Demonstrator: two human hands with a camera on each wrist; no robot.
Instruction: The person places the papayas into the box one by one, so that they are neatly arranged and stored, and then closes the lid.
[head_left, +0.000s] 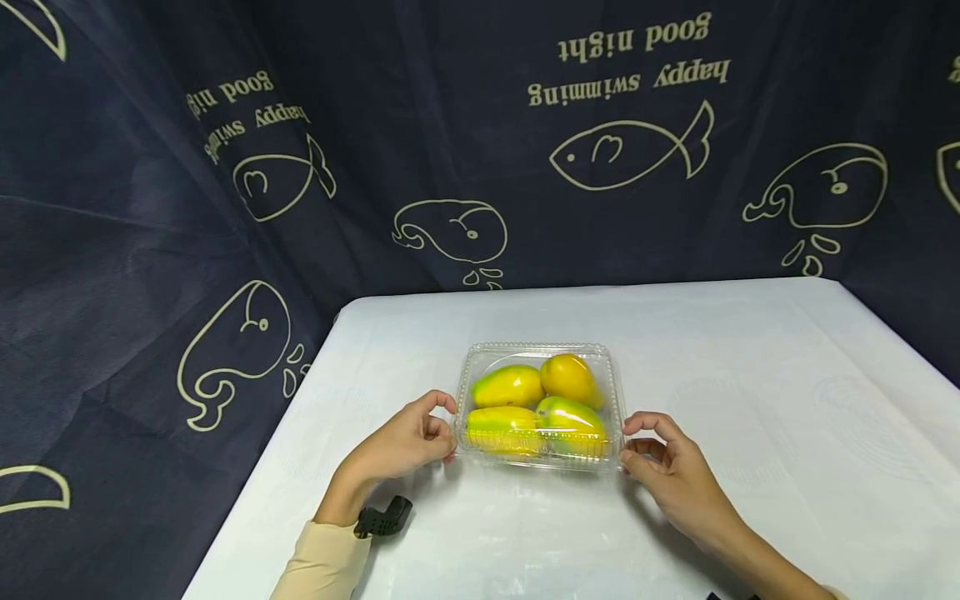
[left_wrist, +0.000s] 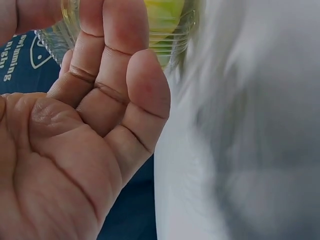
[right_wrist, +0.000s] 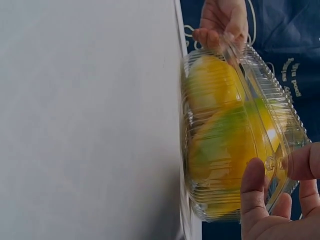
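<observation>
A clear plastic clamshell box (head_left: pixel 540 461) with a ribbed edge holds several yellow-green mangoes (head_left: pixel 510 387); its lid lies over them. At the box's left edge, my left hand (head_left: pixel 405 437) pinches the rim between thumb and fingers. My right hand (head_left: pixel 671 471) has the front right part of the rim between thumb and forefinger. The right wrist view shows this right-hand grip (right_wrist: pixel 265 220) close to a corner, with the left hand (right_wrist: pixel 225 20) at the far end. In the left wrist view, the left palm (left_wrist: pixel 85 145) hides most of the box.
A white-covered table (head_left: pixel 750 375) lies under the box. Behind and to the left hangs a dark blue curtain (head_left: pixel 450 100) printed with fish, whales and upside-down lettering. A black wrist device (head_left: pixel 384 517) sits on the left wrist, by a beige sleeve (head_left: pixel 322 562).
</observation>
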